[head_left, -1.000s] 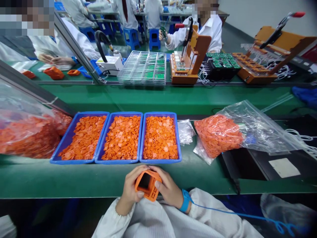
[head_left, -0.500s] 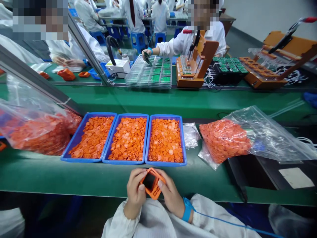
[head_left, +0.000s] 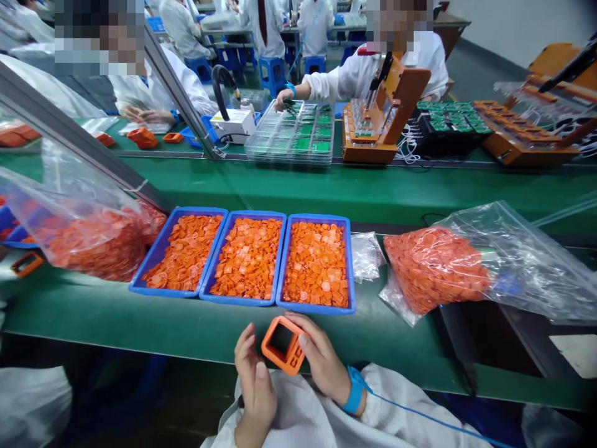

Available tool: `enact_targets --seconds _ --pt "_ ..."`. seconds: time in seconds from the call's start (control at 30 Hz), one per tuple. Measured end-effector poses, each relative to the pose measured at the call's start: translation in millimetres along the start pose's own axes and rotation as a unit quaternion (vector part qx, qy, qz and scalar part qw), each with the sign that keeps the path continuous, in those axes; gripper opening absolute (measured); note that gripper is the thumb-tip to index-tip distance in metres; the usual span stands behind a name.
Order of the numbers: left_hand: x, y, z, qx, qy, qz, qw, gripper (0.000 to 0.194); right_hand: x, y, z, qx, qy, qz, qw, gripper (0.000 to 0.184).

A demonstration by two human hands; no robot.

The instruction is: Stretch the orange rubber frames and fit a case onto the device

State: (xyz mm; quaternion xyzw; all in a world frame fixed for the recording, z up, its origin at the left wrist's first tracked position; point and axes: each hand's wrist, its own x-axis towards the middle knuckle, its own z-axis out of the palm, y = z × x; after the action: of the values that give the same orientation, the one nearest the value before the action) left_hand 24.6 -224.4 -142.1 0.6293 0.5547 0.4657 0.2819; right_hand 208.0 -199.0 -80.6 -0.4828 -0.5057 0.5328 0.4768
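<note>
Left hand [head_left: 255, 387]: fingers loosely apart, holding nothing, just beside the case [head_left: 287, 359]. Case is in the right hand [head_left: 323, 361] alone, thumb and fingers pinching its side, at the near edge of the surface [head_left: 116, 323]; from where I stand, a slack pinch could drop it over that edge. Trays [head_left: 242, 300] of orange parts [head_left: 247, 258] just beyond; a knock could spill some. Room: bare surface left, narrow strip before the trays, bare patch right, up to the bag [head_left: 433, 267].
</note>
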Motion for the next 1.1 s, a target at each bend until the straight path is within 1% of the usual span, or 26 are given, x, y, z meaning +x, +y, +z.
enact_targets --seconds 0.07,0.1,0.13,0.23,0.3,0.4,0.47,0.53,0.63,0.77,0.83,0.9,1.03,1.1 --pt "-6.3 6.7 6.2 -0.056 0.050 -0.075 0.994 0.049 0.2 2.2 -0.3 0.002 -0.003 0.005 1.000 0.048" --pt "-7.9 9.8 9.6 -0.080 0.064 -0.109 0.989 0.049 0.5 3.5 -0.5 0.003 -0.004 0.009 1.000 0.050" --pt "-8.6 12.5 13.1 -0.098 0.065 -0.133 0.984 0.050 1.0 4.8 -0.8 0.005 -0.006 0.013 1.000 0.051" --pt "-6.0 19.4 22.7 -0.133 0.043 -0.177 0.974 0.055 3.0 7.2 -0.9 0.027 -0.032 0.025 0.999 0.055" --pt "-0.7 24.5 28.9 -0.163 0.042 -0.203 0.965 0.057 2.4 7.8 0.2 0.048 -0.047 0.029 0.997 0.055" --pt "9.8 34.3 37.4 -0.235 0.098 -0.250 0.934 0.058 -6.3 9.8 3.2 0.065 -0.039 0.033 0.997 0.053" --pt "15.4 40.4 41.9 -0.279 0.116 -0.262 0.916 0.058 -16.8 13.3 4.6 0.071 -0.015 0.043 0.996 0.051" --pt "18.3 44.2 45.7 -0.303 0.099 -0.265 0.910 0.061 -28.2 17.8 4.7 0.080 0.015 0.059 0.995 0.051" --pt "19.4 44.8 51.8 -0.307 0.063 -0.281 0.907 0.065 -41.5 22.9 3.7 0.096 0.055 0.080 0.991 0.052" --pt "19.8 42.1 58.0 -0.291 0.056 -0.279 0.913 0.069 -47.5 22.0 3.2 0.117 0.093 0.090 0.985 0.054" --pt "18.9 42.8 56.9 -0.292 0.059 -0.269 0.916 0.070 -47.6 20.1 3.0 0.127 0.100 0.084 0.983 0.055" --pt "16.0 45.7 52.4 -0.307 0.053 -0.271 0.911 0.069 -47.4 19.0 2.4 0.133 0.107 0.075 0.982 0.056" --pt "8.0 53.2 42.5 -0.348 -0.003 -0.303 0.887 0.066 -48.4 21.4 2.7 0.126 0.107 0.077 0.983 0.056" --pt "7.0 55.4 42.3 -0.349 -0.019 -0.310 0.884 0.067 -50.1 23.7 4.3 0.116 0.098 0.076 0.985 0.056"
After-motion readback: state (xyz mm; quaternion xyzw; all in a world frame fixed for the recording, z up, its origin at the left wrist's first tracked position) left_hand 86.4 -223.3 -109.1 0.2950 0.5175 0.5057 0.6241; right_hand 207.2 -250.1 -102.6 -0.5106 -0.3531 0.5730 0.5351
